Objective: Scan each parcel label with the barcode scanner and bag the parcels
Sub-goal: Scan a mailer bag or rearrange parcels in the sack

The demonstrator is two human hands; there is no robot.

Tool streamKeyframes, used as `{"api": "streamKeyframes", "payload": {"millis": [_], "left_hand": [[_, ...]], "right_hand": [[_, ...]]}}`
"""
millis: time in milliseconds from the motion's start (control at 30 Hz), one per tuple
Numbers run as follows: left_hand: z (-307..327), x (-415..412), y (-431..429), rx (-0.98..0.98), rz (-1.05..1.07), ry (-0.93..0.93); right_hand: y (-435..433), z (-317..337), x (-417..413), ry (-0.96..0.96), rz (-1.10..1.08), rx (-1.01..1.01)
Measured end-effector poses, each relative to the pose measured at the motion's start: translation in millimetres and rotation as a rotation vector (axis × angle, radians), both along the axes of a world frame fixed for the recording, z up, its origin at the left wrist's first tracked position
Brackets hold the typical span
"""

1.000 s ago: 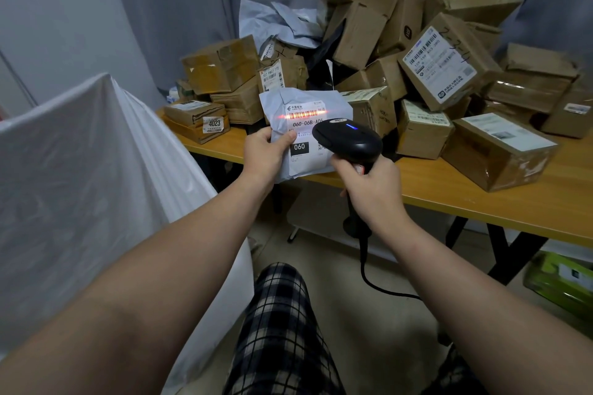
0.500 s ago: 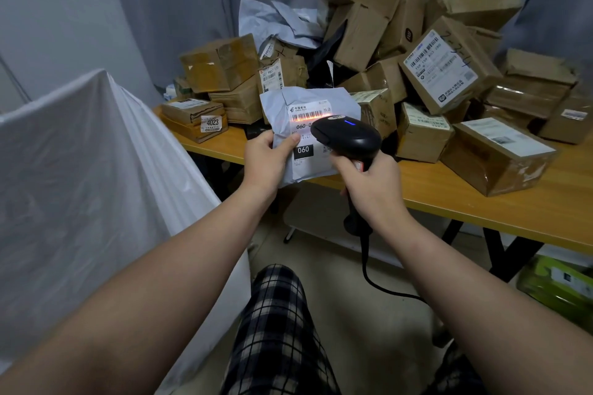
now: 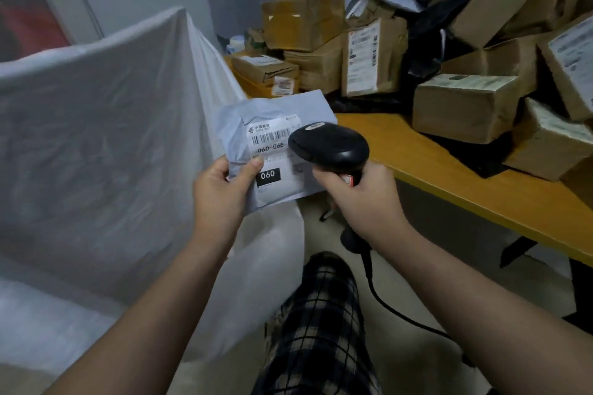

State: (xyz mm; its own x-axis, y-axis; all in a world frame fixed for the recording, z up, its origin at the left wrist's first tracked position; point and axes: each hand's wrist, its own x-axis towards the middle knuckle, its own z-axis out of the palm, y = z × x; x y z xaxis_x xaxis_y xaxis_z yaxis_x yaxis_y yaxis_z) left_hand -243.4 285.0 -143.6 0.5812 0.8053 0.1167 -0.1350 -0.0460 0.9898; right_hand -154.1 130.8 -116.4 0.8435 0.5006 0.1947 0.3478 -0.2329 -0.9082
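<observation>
Parcel: I see a grey poly mailer [image 3: 272, 151] at frame centre, held in the air just beside the bag's rim, label [image 3: 272, 146] facing me.
Handling: I judge it light, soft and crinkly, somewhat slick; best pinched at a bare edge, clear of the barcode.
Left hand: my left hand [image 3: 221, 192] is clamped on the mailer's lower left corner, thumb on top.
Right hand: my right hand [image 3: 362, 199] is closed round the grip of the black scanner [image 3: 329, 146], whose head overlaps the label's right edge; I see no red beam.
Bag: a big white bag [image 3: 106, 138] fills the left of the frame.
Bench: a wooden bench [image 3: 426, 167] at right carries piled brown boxes [image 3: 465, 106].
</observation>
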Motion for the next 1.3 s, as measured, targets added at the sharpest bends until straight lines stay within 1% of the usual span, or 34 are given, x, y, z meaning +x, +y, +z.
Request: {"api": "streamKeyframes", "payload": {"millis": [67,100,167,267,300,400,433,500,567,700,767,833,900,967,1033,1133,1300], "left_hand": [[-11.1,-18.3,33.8,0.026,0.085,0.097],[-15.2,-27.1,51.7,0.070,0.131,0.158],[-20.2,-42.4,86.0,0.202,0.209,0.299],[-33.0,-48.1,130.6,0.433,0.232,0.609],[-43.0,-44.1,143.7,0.500,0.186,0.739],[-82.3,-22.9,170.0,0.595,-0.025,1.068],[-96.0,-15.0,174.9,0.615,-0.106,1.148],[-125.6,-0.5,181.3,0.658,-0.265,1.226],[-152.5,7.0,185.5,0.609,-0.371,1.294],[-209.2,-10.0,189.7,0.496,-0.442,1.554],[-233.7,-29.0,186.6,0.463,-0.433,1.618],[-254.5,-47.4,181.1,0.487,-0.383,1.651],[-272.0,-61.9,176.0,0.492,-0.337,1.677],[-281.9,-71.2,172.4,0.446,-0.280,1.678],[-281.5,-72.5,169.3,0.431,-0.239,1.644],[-269.0,-69.7,167.9,0.508,-0.229,1.616],[-229.0,-55.4,158.8,0.641,-0.191,1.525]], "right_hand": [[22.9,-15.5,-0.2,0.061,0.070,-0.054],[33.2,-21.9,-0.1,0.094,0.108,-0.082],[55.0,-30.6,1.0,0.114,0.185,-0.150],[93.7,-42.5,1.7,0.102,0.266,-0.247],[107.4,-49.0,2.7,0.084,0.286,-0.285],[143.5,-79.4,3.3,0.055,0.375,-0.415],[152.2,-92.7,3.1,0.061,0.399,-0.454],[165.1,-120.1,3.3,0.112,0.424,-0.509],[173.0,-145.6,3.1,0.180,0.448,-0.547],[180.7,-179.0,3.1,0.249,0.488,-0.637],[182.9,-192.2,4.7,0.270,0.490,-0.688],[184.6,-204.5,5.2,0.267,0.482,-0.719],[186.1,-213.2,4.2,0.250,0.479,-0.749],[187.5,-217.1,0.9,0.242,0.483,-0.765],[188.0,-217.4,-2.9,0.202,0.491,-0.789],[186.7,-211.6,-7.4,0.155,0.498,-0.796],[169.3,-176.8,-10.1,0.106,0.440,-0.691]]}}
